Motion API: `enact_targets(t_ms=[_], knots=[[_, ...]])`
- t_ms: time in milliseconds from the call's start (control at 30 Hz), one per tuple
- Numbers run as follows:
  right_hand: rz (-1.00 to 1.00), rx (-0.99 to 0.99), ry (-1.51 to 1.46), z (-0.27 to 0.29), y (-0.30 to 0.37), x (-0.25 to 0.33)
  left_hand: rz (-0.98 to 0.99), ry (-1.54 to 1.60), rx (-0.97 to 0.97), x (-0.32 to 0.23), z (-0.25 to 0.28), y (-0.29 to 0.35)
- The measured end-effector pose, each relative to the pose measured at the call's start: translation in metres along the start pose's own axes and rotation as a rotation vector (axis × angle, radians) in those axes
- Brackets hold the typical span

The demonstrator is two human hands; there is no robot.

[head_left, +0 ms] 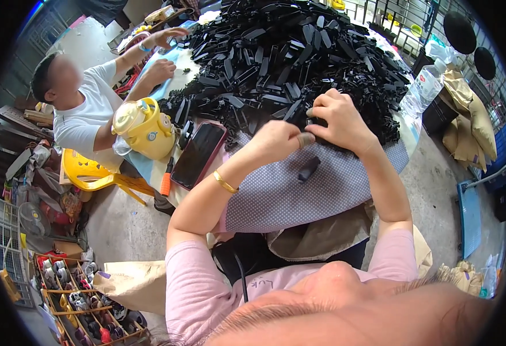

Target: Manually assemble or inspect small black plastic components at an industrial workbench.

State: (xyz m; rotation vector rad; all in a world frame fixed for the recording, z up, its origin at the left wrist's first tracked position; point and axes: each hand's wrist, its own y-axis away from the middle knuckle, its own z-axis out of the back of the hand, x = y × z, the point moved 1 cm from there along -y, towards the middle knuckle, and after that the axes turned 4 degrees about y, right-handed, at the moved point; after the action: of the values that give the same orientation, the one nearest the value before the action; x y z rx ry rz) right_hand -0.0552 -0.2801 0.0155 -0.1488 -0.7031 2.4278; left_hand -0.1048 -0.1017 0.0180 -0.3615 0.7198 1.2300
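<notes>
A large heap of black plastic parts [276,63], many of them long and flat, covers the far side of the table. At its near edge my right hand [342,122] has its fingers curled round a small black plastic part [316,121]. My left hand [279,141] is closed in a pinch just to the left, fingertips close to the right hand; whatever it grips is hidden. A gold bangle [226,181] circles my left wrist. Below the hands, one dark loose piece [309,169] lies on the patterned tablecloth [276,202].
A phone [200,154], an orange-handled screwdriver [166,180] and a yellow jug [144,130] occupy the table's left side. Across from there, a person in a white shirt [83,109] reaches toward the heap. A clear plastic bottle [423,86] stands at the right edge.
</notes>
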Motion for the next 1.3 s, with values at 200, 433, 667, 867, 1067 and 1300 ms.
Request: enact_targets(t_ms=[200, 433, 667, 867, 1067, 1300], knots=[[-0.038, 0.077, 0.197, -0.018, 0.0, 0.019, -0.223, -0.281, -0.713, 0.027, -0.013, -0.03], [-0.207, -0.081, -0.238, -0.003, -0.005, 0.006, -0.239, -0.031, -0.563, 0.035, -0.001, -0.034], [-0.396, -0.171, -1.053, -0.012, -0.008, -0.007, -0.057, 1.422, 0.01, 0.043, 0.01, -0.027], [-0.351, -0.174, -0.97, -0.013, -0.005, -0.005, -0.077, 1.364, -0.008, 0.027, 0.002, -0.02], [-0.363, -0.297, -1.155, -0.011, -0.008, -0.002, -0.144, 1.293, -0.262, 0.025, 0.011, -0.015], [-0.293, -0.4, -0.834, -0.011, -0.005, 0.006, -0.203, 1.645, 0.155, 0.02, 0.01, -0.015]])
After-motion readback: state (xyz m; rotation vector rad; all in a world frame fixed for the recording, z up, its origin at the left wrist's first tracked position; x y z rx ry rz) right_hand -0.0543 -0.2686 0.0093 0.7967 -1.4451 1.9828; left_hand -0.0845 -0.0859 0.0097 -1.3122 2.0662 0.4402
